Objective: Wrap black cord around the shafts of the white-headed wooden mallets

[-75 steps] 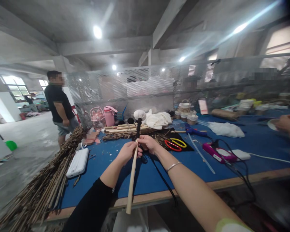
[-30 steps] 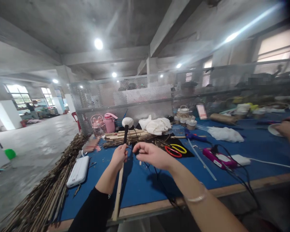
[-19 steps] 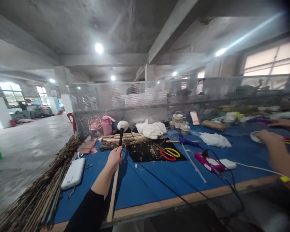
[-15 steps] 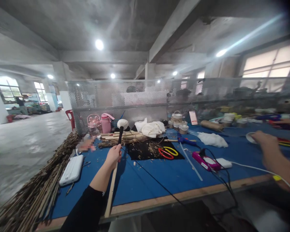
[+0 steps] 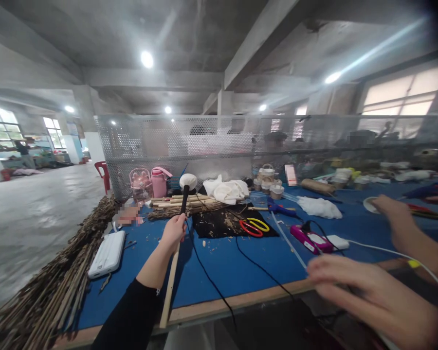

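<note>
My left hand is wrapped around a wooden stick, held upright at a slight tilt over the near part of the table. A rounded white padded head tops the stick, with black wrapping below it. From beside my left hand a thin black cord hangs slack over the table's front edge. My right hand, blurred, is at the lower right with fingers stretched out and no object visible in them. Scissors with red and yellow handles lie on a black cloth.
Sticks and a white cloth lie behind. A white power bank and dry stalks are left. Right are a magenta device, a glue gun and a co-worker's hand at a round object.
My right hand has come into view from the lower right. The black cord, straight before, now hangs loose in curves. My left hand still grips the stick in nearly the same place.
</note>
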### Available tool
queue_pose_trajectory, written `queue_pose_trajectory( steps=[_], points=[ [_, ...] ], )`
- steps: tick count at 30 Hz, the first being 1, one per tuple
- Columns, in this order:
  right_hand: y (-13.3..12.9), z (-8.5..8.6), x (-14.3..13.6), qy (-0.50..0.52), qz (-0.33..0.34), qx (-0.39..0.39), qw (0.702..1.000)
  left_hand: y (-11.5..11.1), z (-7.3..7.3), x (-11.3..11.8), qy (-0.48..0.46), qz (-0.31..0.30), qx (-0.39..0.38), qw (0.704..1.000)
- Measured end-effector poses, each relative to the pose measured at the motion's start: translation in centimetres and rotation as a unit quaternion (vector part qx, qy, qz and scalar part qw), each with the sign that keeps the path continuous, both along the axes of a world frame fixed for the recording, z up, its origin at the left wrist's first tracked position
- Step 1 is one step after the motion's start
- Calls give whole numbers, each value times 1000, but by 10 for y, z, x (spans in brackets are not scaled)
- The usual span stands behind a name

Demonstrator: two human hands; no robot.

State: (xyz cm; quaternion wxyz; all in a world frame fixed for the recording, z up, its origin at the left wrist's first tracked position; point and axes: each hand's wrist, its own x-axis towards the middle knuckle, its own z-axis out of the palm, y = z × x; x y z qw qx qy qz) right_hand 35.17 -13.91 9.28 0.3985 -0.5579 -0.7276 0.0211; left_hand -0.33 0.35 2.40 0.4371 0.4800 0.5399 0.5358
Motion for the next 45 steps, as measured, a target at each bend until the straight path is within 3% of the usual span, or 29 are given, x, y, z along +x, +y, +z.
queue_pose_trajectory(
  steps=[2,5,8,10,14,24,28,33,39,45],
  points=[
    [21,-8,-36,-33,152,-158,975,-1,2,1,0,3,-5,1000],
    [97,-18,-86,-17,226,-242,944,-2,5,3,-15,12,-18,1000],
    [185,-32,-128,-5,168,-244,955,-3,6,2,-37,28,-22,999],
    [232,-41,-151,-58,101,-212,970,-3,7,1,-43,36,-26,998],
    [291,-50,-185,-136,25,-169,976,-2,7,-1,-46,31,-44,998],
    [364,-72,-220,-191,-47,-223,955,5,2,-3,-32,48,-63,996],
    [384,-70,-221,-198,-36,-232,952,3,6,-3,-59,53,-74,994],
    [395,-57,-228,-186,-20,-190,964,1,13,-2,-93,77,-77,990],
    [416,-55,-253,-182,68,-159,968,3,11,-1,-90,71,-83,990],
    [442,-65,-246,-146,16,-160,976,2,8,3,-93,61,-97,989]
  ],
)
